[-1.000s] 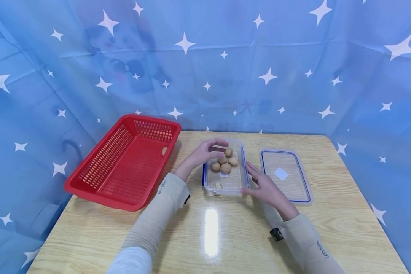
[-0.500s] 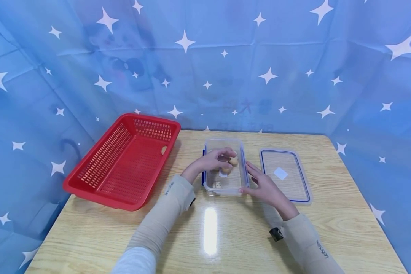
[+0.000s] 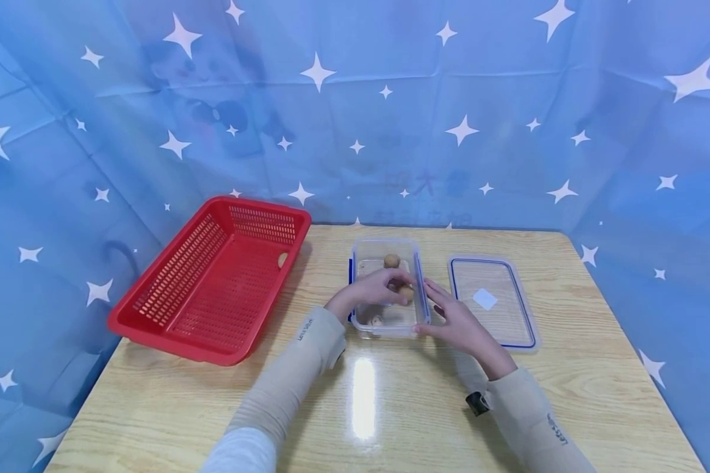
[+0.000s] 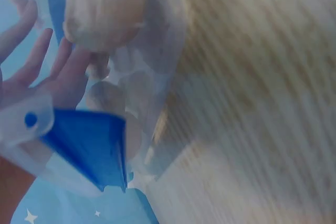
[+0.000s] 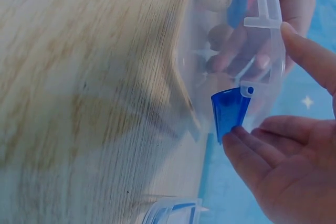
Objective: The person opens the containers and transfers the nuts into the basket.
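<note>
A clear plastic food container (image 3: 390, 330) with blue side latches stands uncovered at the table's middle. My left hand (image 3: 375, 288) reaches inside, over walnuts it partly hides. One walnut (image 3: 406, 293) shows right at its fingertips and thumb; whether they pinch it is unclear. Another walnut (image 3: 392, 261) lies near the far end. In the left wrist view, fingers (image 4: 35, 66) of that hand show through the clear wall, with a large walnut (image 4: 105, 9) close by. My right hand (image 5: 294, 156) touches the container's right side, thumb at the rim and fingers against a blue latch (image 5: 229, 109).
The clear lid (image 3: 491, 328), edged with a blue seal, lies flat right of the container. A large red perforated basket (image 3: 213, 295) stands at the left. Something small and pale (image 3: 376, 320) lies at the container's near end. A blue star-patterned curtain (image 3: 355, 98) hangs behind the table.
My left hand has moved right and toward the near side, deeper into the container over the walnuts. The far walnut has come into view behind it. The right hand stays put.
</note>
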`<control>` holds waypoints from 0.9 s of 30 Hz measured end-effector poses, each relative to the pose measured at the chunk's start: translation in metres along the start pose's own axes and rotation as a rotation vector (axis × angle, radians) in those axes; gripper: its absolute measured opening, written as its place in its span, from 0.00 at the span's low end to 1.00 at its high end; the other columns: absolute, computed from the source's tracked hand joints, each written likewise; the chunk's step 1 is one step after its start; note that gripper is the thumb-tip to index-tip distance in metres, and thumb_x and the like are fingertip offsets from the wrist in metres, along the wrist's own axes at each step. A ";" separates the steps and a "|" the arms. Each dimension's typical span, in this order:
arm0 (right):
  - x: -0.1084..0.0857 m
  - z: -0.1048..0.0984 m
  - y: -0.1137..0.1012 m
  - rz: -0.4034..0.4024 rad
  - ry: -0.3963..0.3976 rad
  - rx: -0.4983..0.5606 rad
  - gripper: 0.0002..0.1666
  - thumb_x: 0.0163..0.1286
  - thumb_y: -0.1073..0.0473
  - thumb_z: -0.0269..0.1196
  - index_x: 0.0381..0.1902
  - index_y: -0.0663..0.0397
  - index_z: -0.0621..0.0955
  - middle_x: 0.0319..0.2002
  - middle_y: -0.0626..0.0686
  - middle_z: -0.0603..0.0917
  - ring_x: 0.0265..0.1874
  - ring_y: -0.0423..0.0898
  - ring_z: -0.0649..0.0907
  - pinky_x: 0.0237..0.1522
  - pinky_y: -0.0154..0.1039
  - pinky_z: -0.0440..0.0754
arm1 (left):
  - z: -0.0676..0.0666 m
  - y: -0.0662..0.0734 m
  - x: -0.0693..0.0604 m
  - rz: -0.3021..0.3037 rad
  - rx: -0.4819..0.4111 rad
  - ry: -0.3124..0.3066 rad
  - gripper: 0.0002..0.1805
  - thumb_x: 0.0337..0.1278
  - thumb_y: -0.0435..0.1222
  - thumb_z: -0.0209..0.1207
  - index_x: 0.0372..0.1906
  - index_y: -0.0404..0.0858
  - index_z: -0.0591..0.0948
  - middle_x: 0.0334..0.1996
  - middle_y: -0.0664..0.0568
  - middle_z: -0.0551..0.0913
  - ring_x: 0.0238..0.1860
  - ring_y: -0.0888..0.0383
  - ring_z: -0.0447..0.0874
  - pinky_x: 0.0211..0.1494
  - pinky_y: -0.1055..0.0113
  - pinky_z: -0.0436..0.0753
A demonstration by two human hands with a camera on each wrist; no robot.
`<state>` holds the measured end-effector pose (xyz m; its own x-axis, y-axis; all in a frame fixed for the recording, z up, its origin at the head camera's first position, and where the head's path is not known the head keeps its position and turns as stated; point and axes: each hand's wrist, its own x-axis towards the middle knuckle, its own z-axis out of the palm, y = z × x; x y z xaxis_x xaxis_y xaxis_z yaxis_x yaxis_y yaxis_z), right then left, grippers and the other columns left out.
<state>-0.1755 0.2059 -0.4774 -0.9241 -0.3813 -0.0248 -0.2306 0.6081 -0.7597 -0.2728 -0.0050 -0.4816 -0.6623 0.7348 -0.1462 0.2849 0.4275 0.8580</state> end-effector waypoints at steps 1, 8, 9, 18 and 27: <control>0.000 0.000 0.000 0.000 0.000 0.001 0.55 0.63 0.55 0.71 0.77 0.68 0.53 0.79 0.67 0.49 0.74 0.68 0.59 0.68 0.60 0.70 | 0.002 0.000 0.001 0.008 0.010 0.006 0.24 0.63 0.33 0.64 0.64 0.37 0.76 0.64 0.44 0.77 0.66 0.48 0.74 0.72 0.57 0.72; -0.003 0.000 -0.001 0.004 0.007 0.011 0.56 0.63 0.56 0.71 0.77 0.68 0.52 0.79 0.67 0.49 0.74 0.68 0.60 0.69 0.60 0.68 | 0.010 -0.001 0.006 0.003 0.065 0.048 0.21 0.60 0.30 0.65 0.59 0.37 0.79 0.62 0.46 0.79 0.63 0.51 0.77 0.70 0.62 0.74; -0.003 0.000 -0.001 0.004 0.007 0.010 0.56 0.63 0.56 0.71 0.77 0.68 0.52 0.79 0.67 0.48 0.74 0.68 0.59 0.69 0.60 0.68 | 0.010 -0.001 0.007 -0.006 0.064 0.056 0.21 0.60 0.30 0.65 0.59 0.37 0.80 0.62 0.47 0.80 0.63 0.51 0.77 0.69 0.62 0.75; -0.006 -0.002 -0.001 0.015 0.030 -0.078 0.56 0.63 0.48 0.71 0.77 0.64 0.55 0.79 0.65 0.52 0.73 0.69 0.62 0.70 0.63 0.67 | 0.015 0.001 0.011 -0.128 0.034 0.138 0.16 0.60 0.34 0.66 0.53 0.43 0.83 0.56 0.51 0.83 0.57 0.54 0.80 0.63 0.65 0.78; 0.000 -0.003 0.001 -0.018 0.024 -0.147 0.59 0.61 0.45 0.72 0.78 0.61 0.53 0.80 0.62 0.50 0.76 0.68 0.56 0.72 0.68 0.59 | 0.016 -0.002 0.011 -0.134 0.013 0.150 0.10 0.58 0.30 0.67 0.45 0.40 0.84 0.49 0.50 0.85 0.55 0.54 0.82 0.61 0.65 0.80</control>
<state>-0.1763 0.2081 -0.4763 -0.9261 -0.3773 0.0044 -0.2873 0.6977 -0.6563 -0.2696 0.0112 -0.4929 -0.7903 0.5848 -0.1828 0.1955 0.5235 0.8293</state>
